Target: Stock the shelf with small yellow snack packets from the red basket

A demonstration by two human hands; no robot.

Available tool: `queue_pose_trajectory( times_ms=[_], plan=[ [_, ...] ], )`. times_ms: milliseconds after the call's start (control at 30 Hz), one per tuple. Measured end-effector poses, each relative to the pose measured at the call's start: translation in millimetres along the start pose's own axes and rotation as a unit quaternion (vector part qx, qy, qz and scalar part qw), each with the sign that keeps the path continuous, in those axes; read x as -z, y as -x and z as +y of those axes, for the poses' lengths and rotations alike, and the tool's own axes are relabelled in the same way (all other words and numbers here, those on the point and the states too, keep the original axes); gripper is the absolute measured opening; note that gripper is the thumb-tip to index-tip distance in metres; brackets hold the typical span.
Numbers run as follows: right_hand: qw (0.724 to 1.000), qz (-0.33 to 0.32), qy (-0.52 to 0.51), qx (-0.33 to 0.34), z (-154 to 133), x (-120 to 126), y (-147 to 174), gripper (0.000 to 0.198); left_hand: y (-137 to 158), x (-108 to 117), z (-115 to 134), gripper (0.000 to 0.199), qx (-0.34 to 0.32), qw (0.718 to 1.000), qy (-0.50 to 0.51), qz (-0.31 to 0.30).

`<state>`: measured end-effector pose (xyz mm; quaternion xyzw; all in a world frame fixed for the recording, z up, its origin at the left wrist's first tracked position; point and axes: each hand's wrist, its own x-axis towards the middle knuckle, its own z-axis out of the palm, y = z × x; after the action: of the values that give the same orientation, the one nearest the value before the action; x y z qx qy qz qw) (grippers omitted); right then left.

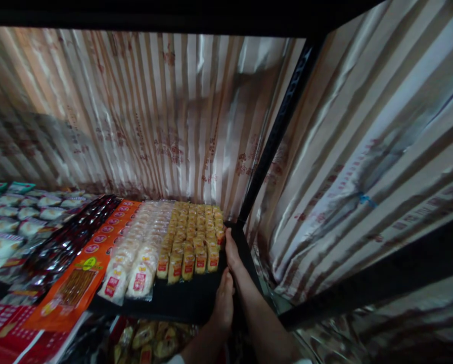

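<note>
On a black shelf [173,303], rows of small yellow wrapped cakes [192,237] with red labels stand close together. My right hand [232,253] reaches along their right side, fingers stretched out and flat. Its fingertips are beside the backmost cakes at that edge; whether they touch is hard to make out. Nearer to me, my left hand [224,298] is held on edge below the right one, its fingers extended and holding nothing. To the left of the cakes lie two rows of white round snacks in clear packs [141,275].
Further left are orange packets [78,278], dark shiny packets [78,227] and white packets [31,212]. A black post [277,129] rises at the shelf's back right corner. Striped sheeting [154,111] hangs behind and to the right. More wrapped goods [145,336] lie on a lower level.
</note>
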<state>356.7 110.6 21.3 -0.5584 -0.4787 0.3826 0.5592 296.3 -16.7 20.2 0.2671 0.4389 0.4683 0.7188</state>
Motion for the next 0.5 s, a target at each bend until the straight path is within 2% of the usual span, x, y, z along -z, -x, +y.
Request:
queue_pose_trajectory(
  times_ms=[167,233,300,400,500],
  plan=[
    [0.991,0.099,-0.059,-0.061,1.8,-0.3,1.9,0.061,14.0,3.7,0.6,0.071,-0.018,1.000,0.012,-0.016],
    [0.987,0.129,-0.061,-0.067,-3.3,1.8,7.5,0.062,27.9,7.9,4.2,0.063,-0.028,0.999,-0.014,-0.009],
    [0.985,0.153,-0.066,-0.040,-10.9,4.5,19.0,0.063,46.5,16.3,7.2,0.049,-0.049,0.996,-0.073,0.008],
    [0.980,0.181,-0.086,0.000,-24.7,8.5,51.6,0.059,78.5,38.0,5.9,0.029,-0.049,0.984,-0.168,0.033],
    [0.980,0.184,-0.072,0.029,-40.2,9.1,104.7,0.050,106.8,69.8,-2.4,0.026,-0.014,0.975,-0.216,0.043]
  ],
)
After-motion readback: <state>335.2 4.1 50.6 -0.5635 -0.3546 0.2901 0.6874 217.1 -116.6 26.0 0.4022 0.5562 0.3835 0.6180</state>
